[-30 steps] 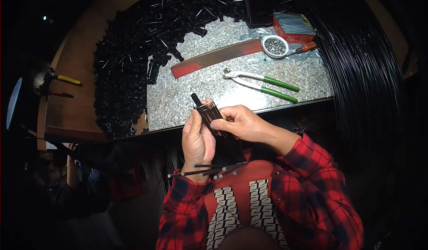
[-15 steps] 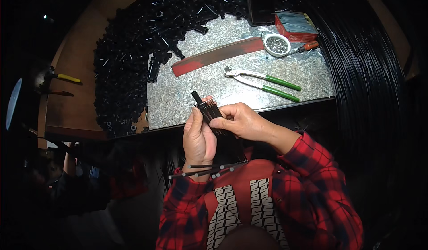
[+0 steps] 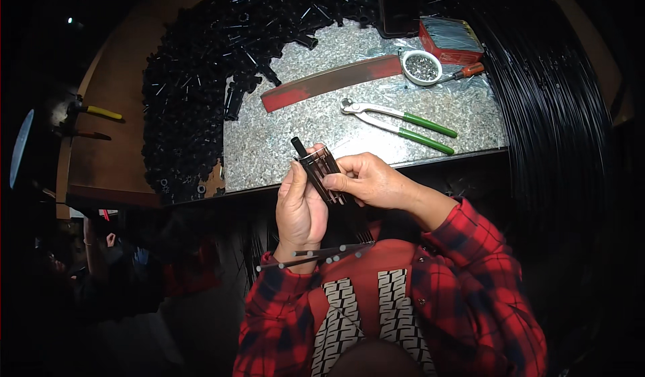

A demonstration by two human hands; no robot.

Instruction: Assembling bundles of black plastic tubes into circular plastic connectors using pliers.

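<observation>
Between my hands is a black tubular hub (image 3: 297,146) with several thin black rods (image 3: 318,169) attached, much like an umbrella's runner and ribs. My left hand (image 3: 300,212) holds it from the left, its thumb against the hub and its other fingers partly hidden behind. On the right side, my right hand (image 3: 371,180) pinches the rods between thumb and fingers. Gaps show between some of the rods. The rods run down toward my lap, where grey-tipped rod ends (image 3: 329,259) stick out over my left wrist and chest.
Pincers (image 3: 403,125) with green handles lie beyond my hands. Behind them are a red-brown curved bar (image 3: 332,82), a white bowl (image 3: 422,67) of small metal bits, a screwdriver (image 3: 467,72) and a red box (image 3: 453,41) of wires. Black parts (image 3: 181,108) heap left; long rods (image 3: 551,101) drape right.
The rods have spread apart, with wider gaps between them. My right hand has shifted slightly to the right and up, while my left hand keeps its hold.
</observation>
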